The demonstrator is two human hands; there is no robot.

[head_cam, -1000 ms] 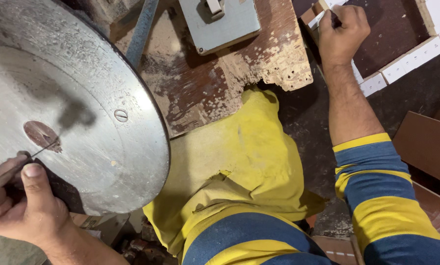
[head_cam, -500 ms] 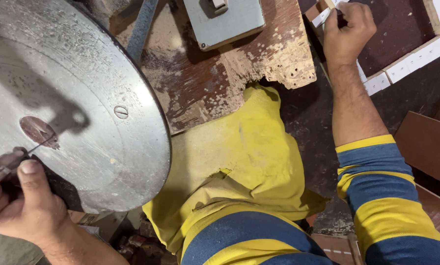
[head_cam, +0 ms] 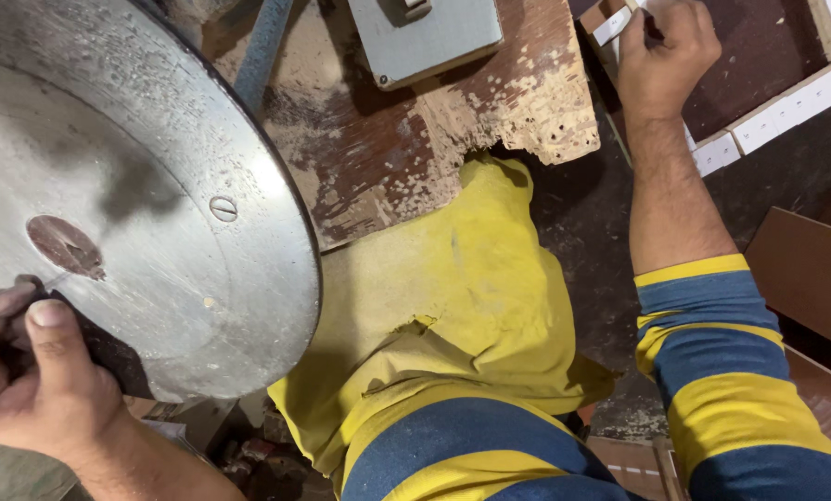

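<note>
Disc (head_cam: 128, 213), big grey metal, fills upper left. I see left hand (head_cam: 35, 380) pinch a dark scrap to its rim, likely steadying it. Right hand (head_cam: 661, 56) closes on a small white piece (head_cam: 612, 26) over the tray (head_cam: 777, 121).

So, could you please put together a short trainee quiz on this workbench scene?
1. True or false: the left hand rests at the rim of the metal disc.
2. Which hand reaches into the tray of small white blocks? A) left B) right
3. What colour is the cloth draped over the lap?

Key: 1 true; 2 B, the right hand; 3 yellow.
</note>
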